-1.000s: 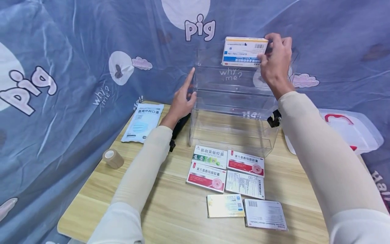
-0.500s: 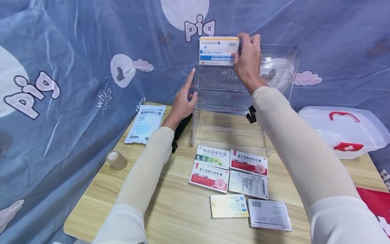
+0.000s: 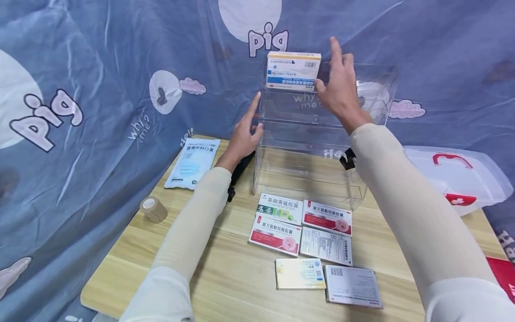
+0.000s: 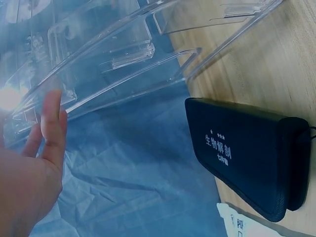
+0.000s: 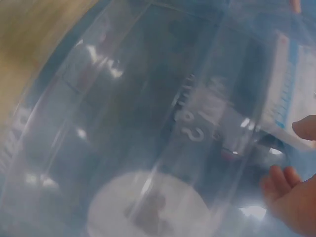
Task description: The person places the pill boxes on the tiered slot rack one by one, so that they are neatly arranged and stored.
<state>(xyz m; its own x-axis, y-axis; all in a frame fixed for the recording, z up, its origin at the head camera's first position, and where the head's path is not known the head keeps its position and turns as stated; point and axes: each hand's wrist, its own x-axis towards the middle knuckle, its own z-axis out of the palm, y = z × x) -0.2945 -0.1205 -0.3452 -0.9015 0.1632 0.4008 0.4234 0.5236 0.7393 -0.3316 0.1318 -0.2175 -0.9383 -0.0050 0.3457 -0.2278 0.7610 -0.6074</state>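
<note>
A white, blue and yellow medicine box (image 3: 293, 71) stands on edge at the left of the top tier of a clear acrylic rack (image 3: 303, 134). My right hand (image 3: 341, 85) is just right of the box, forefinger stretched upward and fingers spread off it; the thumb tip lies by its right edge, and whether it touches I cannot tell. In the right wrist view the box (image 5: 291, 94) shows behind the rack's clear plastic. My left hand (image 3: 242, 138) is at the rack's left side, forefinger extended along it. In the left wrist view, the left fingers (image 4: 53, 123) are partly straight and hold nothing.
Several medicine boxes (image 3: 275, 233) lie flat in front of the rack. At left are a mask packet (image 3: 193, 163) and a tan bandage roll (image 3: 154, 209). A black zip case (image 4: 242, 153) lies beside the rack. A clear first-aid box (image 3: 458, 179) stands at right.
The medicine box moved left along the top tier in my right hand, which then let go and drew back slightly right. My left hand stays at the rack's side.
</note>
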